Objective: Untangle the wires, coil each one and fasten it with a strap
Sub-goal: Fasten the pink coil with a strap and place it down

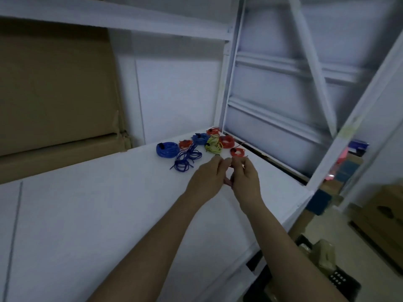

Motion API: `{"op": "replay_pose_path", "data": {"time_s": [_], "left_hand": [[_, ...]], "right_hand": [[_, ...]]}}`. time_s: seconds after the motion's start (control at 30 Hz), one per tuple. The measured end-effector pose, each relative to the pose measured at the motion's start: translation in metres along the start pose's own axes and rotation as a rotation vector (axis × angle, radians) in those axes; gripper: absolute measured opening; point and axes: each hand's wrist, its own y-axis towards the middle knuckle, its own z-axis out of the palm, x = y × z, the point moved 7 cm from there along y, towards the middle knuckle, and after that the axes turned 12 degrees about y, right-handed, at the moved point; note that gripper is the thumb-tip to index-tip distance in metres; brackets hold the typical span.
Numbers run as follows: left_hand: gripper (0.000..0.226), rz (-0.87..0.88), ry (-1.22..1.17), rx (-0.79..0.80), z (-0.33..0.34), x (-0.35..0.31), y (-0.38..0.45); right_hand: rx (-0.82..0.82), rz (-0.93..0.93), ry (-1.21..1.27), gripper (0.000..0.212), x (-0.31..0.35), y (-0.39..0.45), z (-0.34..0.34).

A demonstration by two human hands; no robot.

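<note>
Several wires lie at the far end of the white shelf board [109, 203]. A strapped blue coil [166, 149] is on the left, and a loose dark blue wire [187, 160] sprawls uncoiled beside it. Behind are a small red coil [185, 144], another blue coil [199, 138], a yellow-green bundle [213, 146] and red coils [226, 140]. Nearest my hands is a strapped red coil [238, 151]. My left hand [209, 175] and my right hand [244, 177] meet fingertip to fingertip just in front of the wires. They pinch a small black strap [217, 155], which is mostly hidden.
A large cardboard box [54, 94] stands on the left of the shelf. White rack uprights and a brace [229, 73] rise behind the wires. The board's right edge drops to a floor with boxes and a black crate [340, 277].
</note>
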Motion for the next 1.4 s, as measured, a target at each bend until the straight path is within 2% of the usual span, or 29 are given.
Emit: {"op": "replay_pose_path", "data": {"time_s": [0.1, 0.2, 0.27, 0.43, 0.5, 0.6, 0.67, 0.87, 1.0, 1.07, 1.2, 1.4], "left_hand": [[0.035, -0.090, -0.035, 0.014, 0.020, 0.013, 0.034], [0.024, -0.172, 0.080, -0.104, 0.023, 0.037, 0.055], [0.019, -0.229, 0.173, -0.148, 0.027, 0.048, 0.065], [0.021, -0.459, 0.233, -0.060, 0.040, 0.061, 0.068], [0.025, -0.516, 0.264, -0.072, 0.046, 0.061, 0.063], [0.024, -0.425, 0.364, -0.172, 0.055, 0.045, 0.062], [0.023, -0.354, 0.392, -0.176, 0.067, 0.032, 0.067], [0.025, -0.396, 0.501, 0.001, 0.102, 0.018, 0.099], [0.013, -0.383, 0.480, 0.019, 0.106, 0.016, 0.118], [0.013, -0.404, 0.454, -0.023, 0.099, 0.022, 0.122], [0.014, -0.500, 0.287, -0.226, 0.071, 0.044, 0.118], [0.015, -0.462, 0.108, -0.443, 0.051, 0.059, 0.114]], "right_hand": [[-0.001, -0.023, -0.068, 0.026, -0.016, 0.048, -0.026], [0.048, -0.029, -0.112, 0.025, -0.029, 0.087, -0.041], [0.135, -0.012, -0.130, 0.027, -0.039, 0.113, -0.045], [0.390, -0.027, -0.170, 0.030, -0.056, 0.157, -0.030], [0.472, -0.029, -0.182, 0.029, -0.065, 0.167, -0.021], [0.565, -0.003, -0.119, 0.029, -0.078, 0.178, -0.010], [0.587, 0.008, -0.086, 0.029, -0.085, 0.186, -0.006], [0.623, 0.068, -0.051, 0.031, -0.097, 0.205, 0.000], [0.651, 0.091, -0.020, 0.031, -0.099, 0.208, 0.007], [0.643, 0.099, -0.015, 0.034, -0.101, 0.208, 0.007], [0.615, 0.093, 0.040, 0.034, -0.101, 0.208, 0.013], [0.727, 0.020, 0.084, 0.020, -0.096, 0.188, 0.035]]}}
